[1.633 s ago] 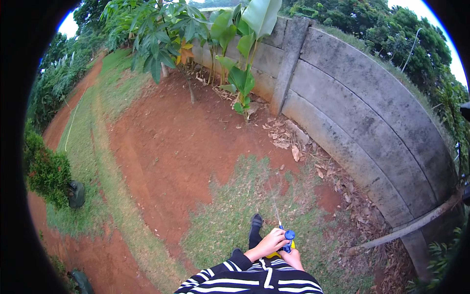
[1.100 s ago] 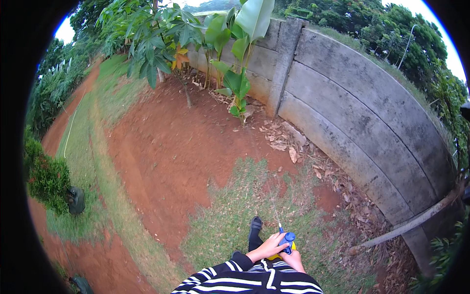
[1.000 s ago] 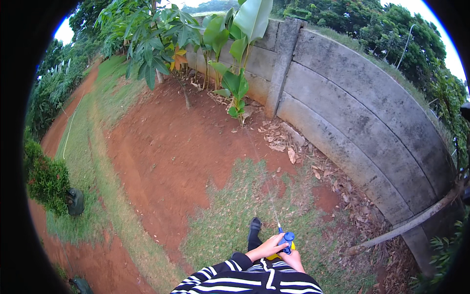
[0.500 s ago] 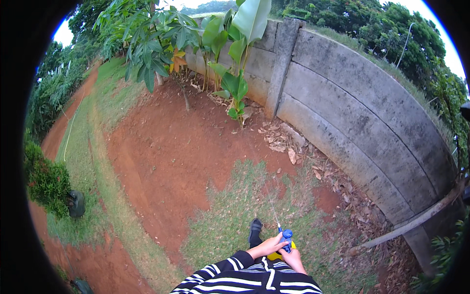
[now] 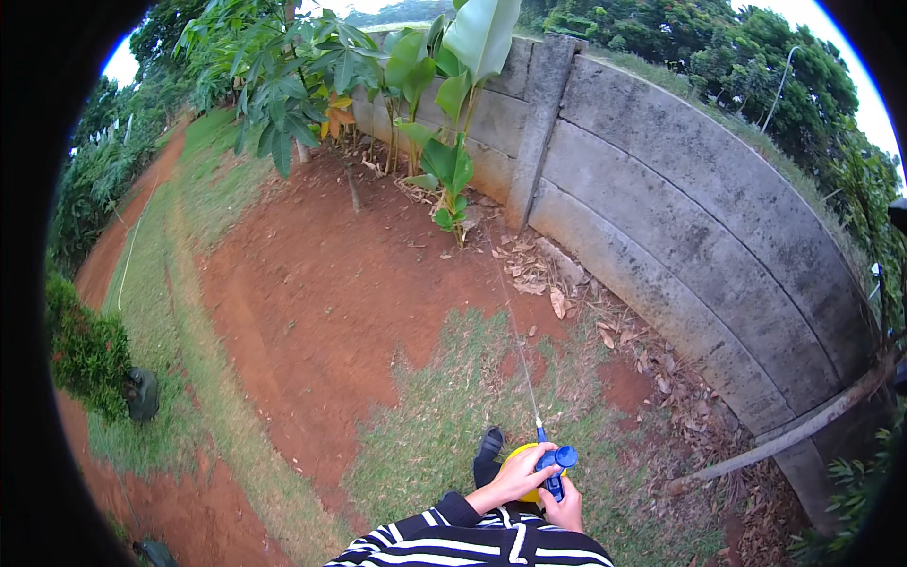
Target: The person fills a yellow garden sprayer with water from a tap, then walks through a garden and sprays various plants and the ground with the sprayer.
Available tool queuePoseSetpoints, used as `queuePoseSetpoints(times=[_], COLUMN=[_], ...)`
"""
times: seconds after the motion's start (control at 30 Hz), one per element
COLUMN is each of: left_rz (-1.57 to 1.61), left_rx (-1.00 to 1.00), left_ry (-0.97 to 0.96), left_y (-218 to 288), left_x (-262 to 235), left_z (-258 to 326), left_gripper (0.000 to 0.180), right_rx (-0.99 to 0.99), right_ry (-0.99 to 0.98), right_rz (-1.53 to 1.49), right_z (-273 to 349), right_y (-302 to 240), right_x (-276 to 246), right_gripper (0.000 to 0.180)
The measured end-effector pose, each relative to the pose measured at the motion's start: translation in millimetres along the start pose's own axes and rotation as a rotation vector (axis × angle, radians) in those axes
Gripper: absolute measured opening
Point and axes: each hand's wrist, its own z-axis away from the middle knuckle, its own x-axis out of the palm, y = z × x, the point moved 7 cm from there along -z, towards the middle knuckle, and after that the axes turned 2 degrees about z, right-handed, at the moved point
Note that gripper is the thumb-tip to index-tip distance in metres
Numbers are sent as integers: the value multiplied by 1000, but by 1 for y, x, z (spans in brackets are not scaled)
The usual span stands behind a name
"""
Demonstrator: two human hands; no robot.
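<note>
Sprayer held low, stream aimed at the young plants

Head view: both your hands meet at the bottom of the picture, over the grass patch [image 5: 453, 406]. Your left hand [image 5: 510, 480] has its fingers clenched around the yellow sprayer bottle [image 5: 521, 457], and your right hand [image 5: 567, 510] grasps the blue pump head [image 5: 556, 463] from below; whether a finger is on the trigger I cannot tell. A thin water stream [image 5: 515, 331] leaves the nozzle and runs up the picture toward the small banana plant [image 5: 446, 170] standing beside the concrete wall [image 5: 680, 227].

To do this well, I judge you should keep the bottle upright, steady it with the left hand, and steer the nozzle by small turns so the stream lands at the plant's base rather than on the bare red soil [image 5: 321, 293] short of it.

Room to move: the soil and grass ahead and to your left lie open. To your right the wall curves close, with dry leaves [image 5: 567, 283] along its foot and a leaning pole [image 5: 784, 435] low by the wall; I would step forward or left instead. One dark shoe [image 5: 487, 446] shows just beside the bottle. A dark bush [image 5: 85, 350] stands well apart on the far left.
</note>
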Motion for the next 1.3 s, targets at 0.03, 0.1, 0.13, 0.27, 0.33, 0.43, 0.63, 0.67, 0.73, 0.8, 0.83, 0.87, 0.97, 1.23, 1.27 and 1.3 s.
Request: queuePoseSetpoints(times=[0.03,0.1,0.13,0.27,0.33,0.43,0.63,0.67,0.73,0.8,0.83,0.87,0.97,1.23,1.27,1.3], left_rz=[13,-17,-9,8,-32,32,-26,-23,34,45,58,72,40,-555,-484,-464], left_rx=[-20,16,11,28,-12,-123,-152,-154,-154,-190,-183,-177,-88,420,661,927], left_ry=[36,99,93,105,103,80,111,116,98,32,-6,-49,-144,504,712,851], left_y=[6,21,24,26,18,2,-2,-2,-2,-6,-7,-7,6,220,261,296], left_x=[-7,-23,-29,-52,-61,-71,-88,-90,-94,-96,-98,-101,-113,-299,-321,-330], left_z=[-6,-23,-32,-73,-96,-131,-189,-195,-207,-215,-218,-221,-229,-220,-199,-175], left_gripper=[50,51,51,49,47,43,39,39,45,50,50,50,52,64,81,80], right_rx=[-5,-46,-53,-52,-48,143,154,173,139,137,134,129,96,67,66,86], right_ry=[-20,-137,-204,-412,-560,-672,-736,-727,-713,-687,-692,-697,-671,-687,-694,-692], right_rz=[-26,-237,-444,-701,-593,-502,-594,-603,-521,-475,-462,-451,-406,-481,-485,-489], right_z=[-5,-17,-25,-68,-96,-139,-203,-211,-225,-235,-238,-242,-253,-270,-272,-273], right_y=[-10,-28,-35,-50,-53,-50,-74,-75,-77,-77,-78,-78,-80,-83,-83,-82], right_x=[-1,4,10,28,34,41,39,38,34,31,31,30,31,50,53,56], right_gripper=[20,27,29,39,39,42,47,48,47,47,47,47,51,57,57,57])
